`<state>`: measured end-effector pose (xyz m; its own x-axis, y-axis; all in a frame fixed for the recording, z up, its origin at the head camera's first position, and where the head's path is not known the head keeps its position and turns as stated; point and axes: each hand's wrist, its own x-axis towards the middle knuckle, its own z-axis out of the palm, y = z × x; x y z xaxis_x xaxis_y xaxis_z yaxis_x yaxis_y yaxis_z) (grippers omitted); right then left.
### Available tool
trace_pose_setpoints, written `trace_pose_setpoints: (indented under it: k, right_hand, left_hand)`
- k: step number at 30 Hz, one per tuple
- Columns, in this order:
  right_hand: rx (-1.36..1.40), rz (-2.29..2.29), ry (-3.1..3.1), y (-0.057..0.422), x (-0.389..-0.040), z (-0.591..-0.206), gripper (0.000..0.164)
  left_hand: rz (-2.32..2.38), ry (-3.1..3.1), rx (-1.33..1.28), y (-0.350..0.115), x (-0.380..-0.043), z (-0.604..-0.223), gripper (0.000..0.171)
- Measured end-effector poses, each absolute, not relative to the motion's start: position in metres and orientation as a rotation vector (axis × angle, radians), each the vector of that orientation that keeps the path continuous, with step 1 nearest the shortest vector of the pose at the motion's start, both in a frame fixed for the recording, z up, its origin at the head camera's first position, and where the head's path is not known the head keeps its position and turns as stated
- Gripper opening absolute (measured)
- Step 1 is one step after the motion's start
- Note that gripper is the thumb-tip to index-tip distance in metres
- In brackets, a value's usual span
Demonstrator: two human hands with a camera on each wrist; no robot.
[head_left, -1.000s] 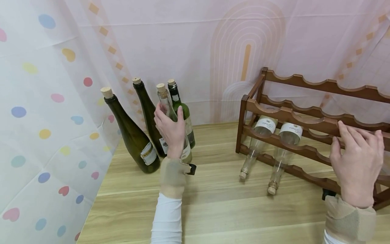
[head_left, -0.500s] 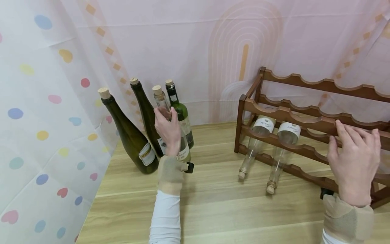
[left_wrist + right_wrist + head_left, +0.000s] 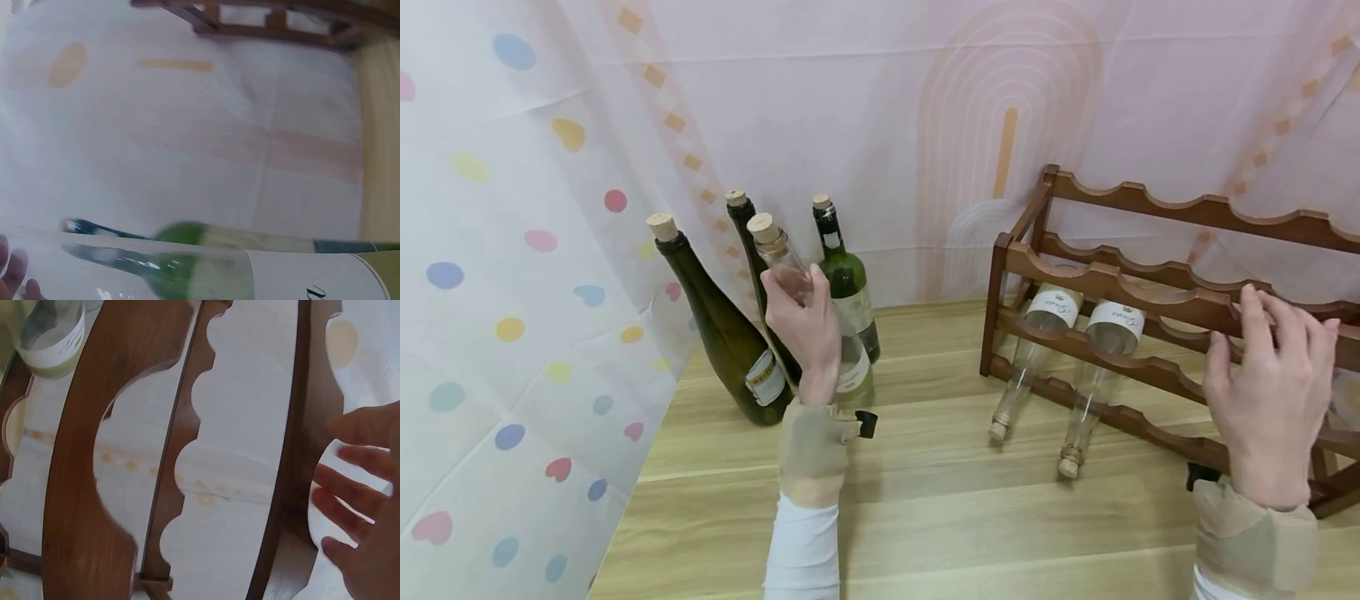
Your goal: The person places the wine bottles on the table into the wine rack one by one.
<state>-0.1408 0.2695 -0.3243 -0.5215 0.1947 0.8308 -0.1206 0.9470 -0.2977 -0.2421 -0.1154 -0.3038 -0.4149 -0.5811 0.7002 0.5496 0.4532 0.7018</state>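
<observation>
My left hand [image 3: 805,327] grips the neck of a clear, corked glass bottle [image 3: 852,371] with a white label. That bottle leans, its cork tilted to the left; whether its base touches the table cannot be told. Along the bottom of the left wrist view runs the same clear bottle [image 3: 306,278], with my fingertips [image 3: 14,270] at the corner. At the front of a brown wooden wine rack [image 3: 1157,292], my right hand [image 3: 1273,392] has relaxed fingers near an upper rail. In the right wrist view that hand [image 3: 369,500] holds nothing; contact with the rail is unclear.
Two clear corked bottles [image 3: 1052,312] [image 3: 1108,333] lie in the rack, necks pointing forward. Around the left hand stand a dark bottle [image 3: 722,333], another dark bottle [image 3: 756,267] behind it and a green bottle [image 3: 848,287]. A patterned cloth [image 3: 880,125] hangs behind the table [image 3: 970,517].
The clear bottle's cork end has tipped left and toward me with my left hand, away from the green bottle. My right hand's fingers have shifted slightly at the rack rail.
</observation>
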Motion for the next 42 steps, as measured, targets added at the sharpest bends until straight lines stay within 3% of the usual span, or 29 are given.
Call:
trace_pose_setpoints:
  k: [8,21,42]
  right_hand:
    - [0.260,0.462,-1.967,0.237,-0.149,-0.322,0.051]
    - [0.832,0.407,-2.167,0.165,-0.161,-0.339,0.081]
    - [0.866,0.247,-2.377,0.136,-0.158,-0.355,0.107]
  left_hand:
    - [-1.542,-1.345,-0.048,-0.104,-0.212,-0.298,0.019]
    - [-1.904,-0.987,-0.153,-0.080,-0.177,-0.308,0.015]
    - [-2.330,-0.642,0.121,-0.057,-0.154,-0.320,0.011]
